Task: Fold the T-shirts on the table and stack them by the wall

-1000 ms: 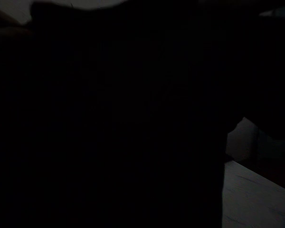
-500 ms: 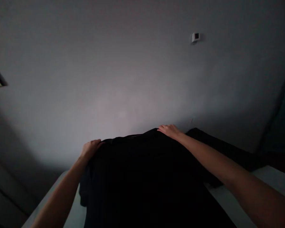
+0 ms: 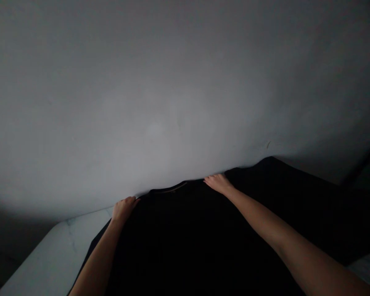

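Note:
A black garment (image 3: 179, 234) lies spread over a pale marbled table, its neckline at the far edge by the wall. My left hand (image 3: 123, 208) has its fingers closed on the cloth's upper edge, left of the neckline. On the other side of the neckline, my right hand (image 3: 218, 183) grips the same edge. Dark cloth reaches far out to the right beyond my right forearm. Folds in the black fabric are hard to make out in the dim light.
The light marbled tabletop (image 3: 46, 255) shows at the left, with a rounded far corner. A plain grey wall (image 3: 172, 102) rises directly behind the table, with a small mark (image 3: 268, 144) low on its right part.
The garment has come down flatter against the table, its neckline now showing more clearly. Both hands are slightly lower in view. The view has tilted down, and the wall box and frame have left it.

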The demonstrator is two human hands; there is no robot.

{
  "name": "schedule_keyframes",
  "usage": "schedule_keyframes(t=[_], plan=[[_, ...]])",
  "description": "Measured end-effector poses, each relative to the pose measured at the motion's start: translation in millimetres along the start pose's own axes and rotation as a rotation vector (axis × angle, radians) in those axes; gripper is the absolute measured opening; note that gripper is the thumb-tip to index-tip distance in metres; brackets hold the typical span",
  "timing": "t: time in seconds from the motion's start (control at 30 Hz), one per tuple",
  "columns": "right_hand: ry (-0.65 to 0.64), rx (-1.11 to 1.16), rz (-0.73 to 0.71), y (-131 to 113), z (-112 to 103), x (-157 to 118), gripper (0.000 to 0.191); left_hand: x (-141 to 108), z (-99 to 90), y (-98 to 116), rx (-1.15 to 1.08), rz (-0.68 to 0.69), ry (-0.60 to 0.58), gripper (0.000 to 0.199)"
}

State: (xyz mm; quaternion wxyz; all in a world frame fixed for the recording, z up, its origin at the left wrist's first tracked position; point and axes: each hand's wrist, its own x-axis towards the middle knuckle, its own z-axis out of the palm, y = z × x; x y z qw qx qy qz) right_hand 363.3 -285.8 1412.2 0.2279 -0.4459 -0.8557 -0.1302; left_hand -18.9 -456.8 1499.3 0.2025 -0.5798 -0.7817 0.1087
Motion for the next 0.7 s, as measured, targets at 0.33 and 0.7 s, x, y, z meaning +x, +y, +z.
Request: schedule_keyframes(t=[0.33,0.7], plan=[[-0.034,0.006,0.097,-71,-25,-7,0.037,-18,-4.1,28,0.052,0.036,0.287,0.037],[-0.376,0.308,0.121,-102,-44,-64,0.065,-87,-8.8,51,-0.221,0.087,-0.031,0.057]])
